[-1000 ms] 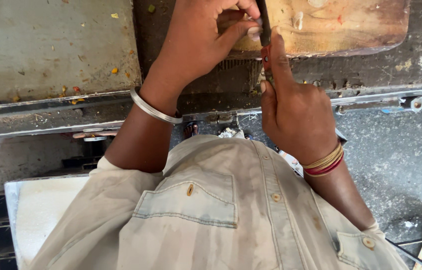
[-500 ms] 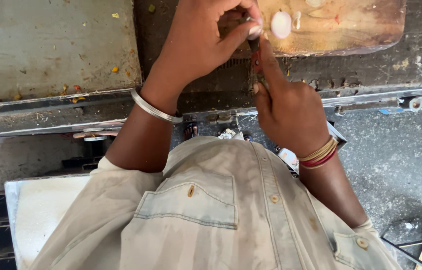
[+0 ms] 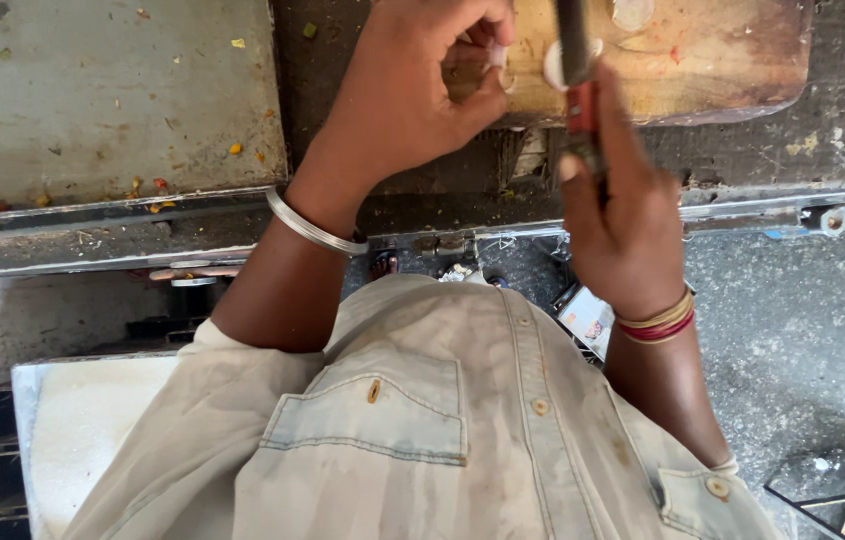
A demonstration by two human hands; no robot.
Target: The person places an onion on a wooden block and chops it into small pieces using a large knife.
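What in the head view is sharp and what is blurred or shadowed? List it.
Head view: the beige shirt and left hand are fairly sharp; the right hand and its knife are slightly motion-blurred; daylight is soft, without glare; the wooden cutting board is evenly lit; the gap under the metal counter lies in shadow.

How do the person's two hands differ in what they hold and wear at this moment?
The left hand pinches a small pale piece at the wooden cutting board; the right hand grips a red-handled knife. The left wrist wears a silver bangle, the right wrist red and yellow bands. Both are curled shut.
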